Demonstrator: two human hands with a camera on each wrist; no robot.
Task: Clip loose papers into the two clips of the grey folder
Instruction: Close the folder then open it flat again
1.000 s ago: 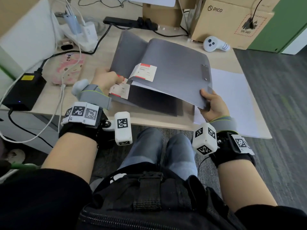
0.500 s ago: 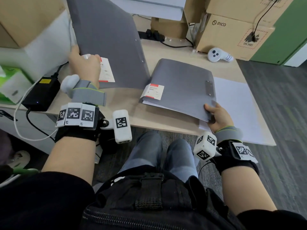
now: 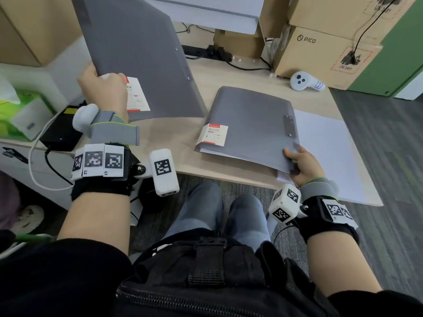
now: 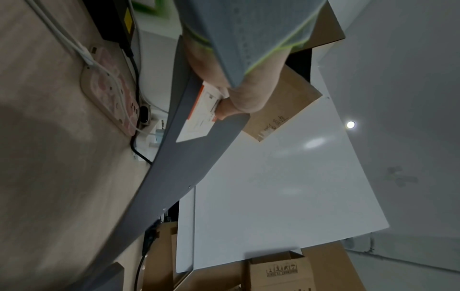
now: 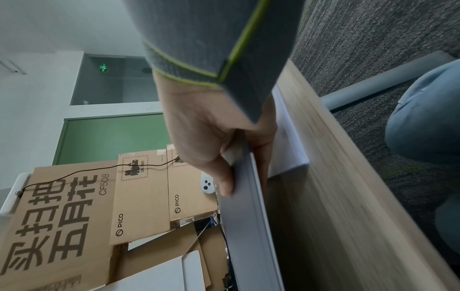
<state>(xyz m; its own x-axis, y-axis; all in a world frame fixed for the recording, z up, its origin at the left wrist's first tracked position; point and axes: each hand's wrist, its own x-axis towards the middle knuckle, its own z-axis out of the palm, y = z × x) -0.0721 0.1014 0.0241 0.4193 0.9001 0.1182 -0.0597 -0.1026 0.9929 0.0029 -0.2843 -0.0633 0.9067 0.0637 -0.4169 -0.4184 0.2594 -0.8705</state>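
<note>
My left hand (image 3: 103,88) is clamped on the near corner of a flat grey plastic folder (image 3: 137,56), thumb pressed on its white label with the red stripe (image 3: 136,94) — I hold that folder lifted and tilted above the left part of the pale wooden desk (image 3: 164,133). My right hand (image 3: 302,165) pinches the near right corner of a second grey plastic folder (image 3: 249,124), thumb on top and fingers curled beneath (the right wrist view shows the cover's edge running between them). This one lies closed and flat on the desk, with a white label (image 3: 214,135) at its near left corner and a metal clip plate (image 3: 288,125) showing along its right side. White sheet edges peek out under its near edge. Its right side overlaps a stack of loose white paper sheets (image 3: 329,152) spread toward the desk's right edge. Further out — a white handheld controller (image 3: 302,81) lies by brown cardboard boxes (image 3: 320,53), and a black power adapter (image 3: 61,133) sits at the left.
</note>
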